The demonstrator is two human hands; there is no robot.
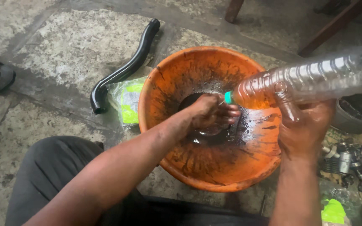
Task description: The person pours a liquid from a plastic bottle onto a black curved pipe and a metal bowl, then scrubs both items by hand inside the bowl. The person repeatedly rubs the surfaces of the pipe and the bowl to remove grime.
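the right hand is gripping a clear plastic bottle of orange liquid, tilting it neck-down over an orange basin on the concrete floor. the left hand is cupping something small and dark just under the green cap — fingers curled around it. a black hose is lying nearby.

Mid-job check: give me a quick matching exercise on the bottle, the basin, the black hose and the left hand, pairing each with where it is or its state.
1 plastic bottle
2 orange basin
3 black hose
4 left hand

A lying on the concrete floor, left of the basin
B tilted, gripped by the right hand
C inside the basin, at the bottle's mouth
D streaked with dark grime

Pairs: 1-B, 2-D, 3-A, 4-C
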